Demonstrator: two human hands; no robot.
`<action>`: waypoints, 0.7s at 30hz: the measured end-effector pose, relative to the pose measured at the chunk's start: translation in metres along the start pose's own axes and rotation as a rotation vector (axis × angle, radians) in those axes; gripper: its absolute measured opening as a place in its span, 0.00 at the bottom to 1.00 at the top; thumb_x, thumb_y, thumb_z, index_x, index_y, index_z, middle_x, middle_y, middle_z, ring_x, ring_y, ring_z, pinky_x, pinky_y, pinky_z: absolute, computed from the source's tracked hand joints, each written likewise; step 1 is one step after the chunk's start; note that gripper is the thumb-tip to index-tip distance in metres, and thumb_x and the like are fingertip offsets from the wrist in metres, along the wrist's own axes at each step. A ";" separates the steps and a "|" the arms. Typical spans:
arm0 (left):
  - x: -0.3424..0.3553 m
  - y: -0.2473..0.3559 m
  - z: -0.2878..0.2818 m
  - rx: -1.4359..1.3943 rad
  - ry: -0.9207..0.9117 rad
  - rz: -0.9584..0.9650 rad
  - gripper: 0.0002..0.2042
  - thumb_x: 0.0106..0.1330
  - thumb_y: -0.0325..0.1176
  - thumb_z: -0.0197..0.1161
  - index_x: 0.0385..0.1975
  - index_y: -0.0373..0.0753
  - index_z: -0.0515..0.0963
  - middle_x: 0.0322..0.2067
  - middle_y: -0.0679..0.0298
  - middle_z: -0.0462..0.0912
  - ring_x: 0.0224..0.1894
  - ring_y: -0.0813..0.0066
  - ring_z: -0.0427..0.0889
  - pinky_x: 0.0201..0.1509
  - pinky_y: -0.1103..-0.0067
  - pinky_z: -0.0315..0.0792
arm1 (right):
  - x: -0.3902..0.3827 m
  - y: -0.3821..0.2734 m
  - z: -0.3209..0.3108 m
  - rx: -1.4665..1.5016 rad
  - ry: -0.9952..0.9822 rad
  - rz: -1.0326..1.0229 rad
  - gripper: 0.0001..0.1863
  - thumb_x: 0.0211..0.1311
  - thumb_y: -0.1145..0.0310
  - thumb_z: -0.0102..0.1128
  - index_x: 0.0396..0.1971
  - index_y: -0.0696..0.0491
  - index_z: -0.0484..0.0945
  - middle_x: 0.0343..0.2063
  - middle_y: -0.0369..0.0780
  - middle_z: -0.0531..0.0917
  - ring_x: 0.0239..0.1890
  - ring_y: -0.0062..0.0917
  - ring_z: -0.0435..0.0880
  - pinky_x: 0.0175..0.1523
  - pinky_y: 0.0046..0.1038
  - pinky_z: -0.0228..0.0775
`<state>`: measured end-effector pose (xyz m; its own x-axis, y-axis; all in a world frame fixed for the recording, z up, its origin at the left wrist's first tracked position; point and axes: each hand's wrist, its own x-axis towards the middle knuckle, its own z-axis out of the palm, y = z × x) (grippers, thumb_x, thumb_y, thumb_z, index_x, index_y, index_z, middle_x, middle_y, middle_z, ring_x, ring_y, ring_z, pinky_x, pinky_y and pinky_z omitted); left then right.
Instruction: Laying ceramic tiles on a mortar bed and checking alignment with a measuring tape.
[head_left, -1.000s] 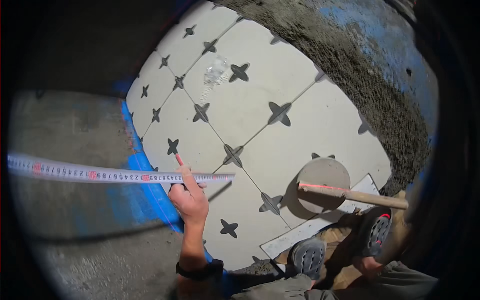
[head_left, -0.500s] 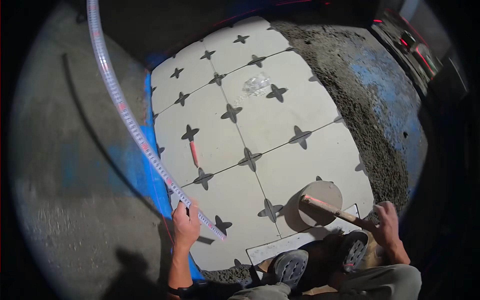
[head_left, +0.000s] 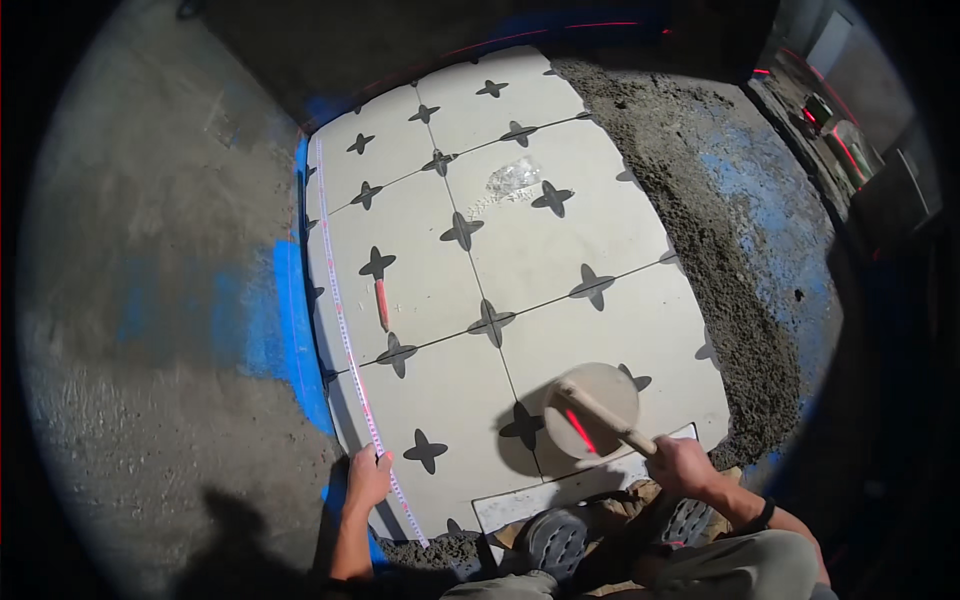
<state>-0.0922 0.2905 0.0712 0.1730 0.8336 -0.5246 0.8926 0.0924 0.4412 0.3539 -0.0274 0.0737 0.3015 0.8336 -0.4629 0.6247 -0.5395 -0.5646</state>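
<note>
My left hand [head_left: 369, 478] is closed on a white measuring tape [head_left: 345, 340] near its lower end. The tape runs along the left side of the laid white tiles [head_left: 440, 395], up toward the far wall, with its short tail below my hand. My right hand [head_left: 690, 468] grips the wooden handle of a mallet [head_left: 612, 395]. The mallet's broad round pale head is over the near right tile, and a red laser line crosses it. I cannot tell whether the head touches the tile. A red pencil [head_left: 382, 305] lies on a left tile.
Grey mortar [head_left: 690, 230] borders the tiles on the right, with blue-stained floor beyond. At the left stands a concrete wall [head_left: 180, 270] with a blue band along its foot. My shoes [head_left: 558, 540] are beside a white strip [head_left: 490, 512]. A laser device [head_left: 820, 110] glows at far right.
The tape has come down from an arc in the air onto the left tiles. My left hand has moved slightly lower. My right hand and the mallet have shifted left, the mallet's head also nearer.
</note>
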 end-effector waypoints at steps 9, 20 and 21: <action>0.009 -0.008 0.026 0.214 0.389 0.191 0.15 0.68 0.38 0.67 0.33 0.30 0.77 0.29 0.44 0.83 0.35 0.41 0.84 0.43 0.55 0.75 | 0.073 -0.086 0.042 -0.008 -0.058 -0.330 0.10 0.67 0.64 0.58 0.39 0.57 0.76 0.29 0.51 0.85 0.33 0.53 0.85 0.40 0.52 0.77; -0.021 0.127 0.115 -0.762 -0.125 -0.157 0.25 0.63 0.41 0.74 0.49 0.26 0.77 0.41 0.53 0.85 0.44 0.67 0.86 0.48 0.73 0.82 | 0.083 -0.140 0.111 0.195 -0.112 -0.403 0.24 0.62 0.64 0.65 0.53 0.59 0.69 0.40 0.56 0.82 0.41 0.55 0.85 0.45 0.52 0.78; -0.018 0.121 0.119 -0.801 -0.039 -0.156 0.27 0.62 0.38 0.75 0.53 0.26 0.73 0.44 0.52 0.84 0.45 0.67 0.86 0.48 0.72 0.83 | 0.081 -0.139 0.109 0.201 -0.199 -0.421 0.25 0.63 0.63 0.66 0.55 0.59 0.70 0.41 0.55 0.82 0.41 0.55 0.85 0.46 0.52 0.78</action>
<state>0.0626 0.2216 0.0478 0.0991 0.7606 -0.6417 0.3415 0.5797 0.7398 0.2131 0.1024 0.0400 -0.1021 0.9553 -0.2775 0.5058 -0.1903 -0.8414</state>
